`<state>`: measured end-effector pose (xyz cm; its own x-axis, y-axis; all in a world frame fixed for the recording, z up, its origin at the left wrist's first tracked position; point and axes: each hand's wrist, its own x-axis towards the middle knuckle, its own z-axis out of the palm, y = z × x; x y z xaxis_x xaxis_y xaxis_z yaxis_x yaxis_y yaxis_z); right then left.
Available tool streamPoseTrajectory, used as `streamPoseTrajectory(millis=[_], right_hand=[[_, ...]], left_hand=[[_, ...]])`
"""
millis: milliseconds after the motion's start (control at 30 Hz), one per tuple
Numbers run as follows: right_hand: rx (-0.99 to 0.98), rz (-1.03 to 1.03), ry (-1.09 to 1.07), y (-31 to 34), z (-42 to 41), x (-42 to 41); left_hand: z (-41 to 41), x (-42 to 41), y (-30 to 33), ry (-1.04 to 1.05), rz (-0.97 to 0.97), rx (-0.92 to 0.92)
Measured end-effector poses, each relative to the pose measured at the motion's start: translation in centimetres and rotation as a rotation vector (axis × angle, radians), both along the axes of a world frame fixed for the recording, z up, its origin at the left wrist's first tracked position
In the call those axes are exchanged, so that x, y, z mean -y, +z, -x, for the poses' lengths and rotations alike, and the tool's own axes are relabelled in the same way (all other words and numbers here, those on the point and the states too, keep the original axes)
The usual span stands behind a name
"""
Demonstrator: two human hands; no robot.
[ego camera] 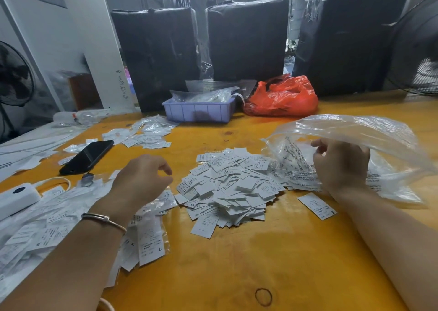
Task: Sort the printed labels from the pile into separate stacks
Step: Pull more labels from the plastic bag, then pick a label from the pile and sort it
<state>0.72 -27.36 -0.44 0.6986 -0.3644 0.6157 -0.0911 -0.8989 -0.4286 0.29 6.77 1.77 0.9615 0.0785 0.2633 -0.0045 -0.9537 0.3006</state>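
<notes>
Label pile (228, 187) loose at centre of yellow table (237, 263). Right hand (341, 166) grips clear plastic bag (369, 140) beside pile. Left hand (144, 178) hovers loosely curled, holding nothing.

Left hand (142, 180) hovers loosely curled; right hand (341, 166) apparently pinches something.

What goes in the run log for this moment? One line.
right hand: holds clear plastic bag | left hand: empty, beside label pile | stacks: none yet
</notes>
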Motion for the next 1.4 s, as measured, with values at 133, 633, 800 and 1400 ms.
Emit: streamPoseTrajectory(millis=[133, 633, 800, 1400], right_hand=[[0.155, -0.212, 0.267, 1.3, 1.6, -1.8], [-0.325, -1.012, 1.167, 1.1, 4.6, -7.7], [-0.240, -0.636, 0.905, 0.4, 3.4, -6.4], [-0.184, -0.256, 0.769, -0.4, 2.1, -6.3]], left_hand=[[0.8, 1.9, 0.3, -0.271, 0.189, -0.005], [3.7, 5.5, 0.9, -0.717, 0.677, -0.220], [3.3, 4.9, 1.3, -0.613, 0.689, -0.138], [3.1, 4.8, 0.9, -0.425, 0.679, -0.116]])
